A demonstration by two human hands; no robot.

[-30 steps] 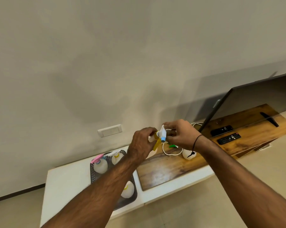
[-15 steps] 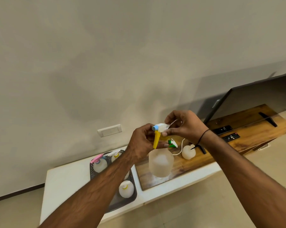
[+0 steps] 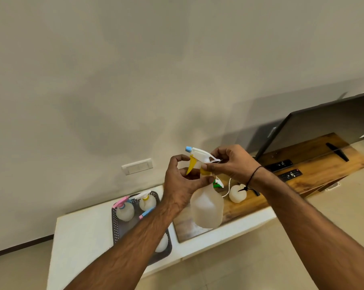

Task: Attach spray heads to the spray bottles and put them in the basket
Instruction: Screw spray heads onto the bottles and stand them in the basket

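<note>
Bottle hung in the air over the wooden board, my left hand gripping its neck while my right hand pinched the spray head at its collar. Threading looked unfinished; next, I judged, came tightening, then the basket.

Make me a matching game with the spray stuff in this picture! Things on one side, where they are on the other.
Things:
1. spray head
2. pink-topped bottle
3. loose bottle
4. remotes

Places:
A. in the basket
B. held in both hands
C. beside the television
D. lying on the wooden board

Pairs: 1-B, 2-A, 3-D, 4-C
</note>
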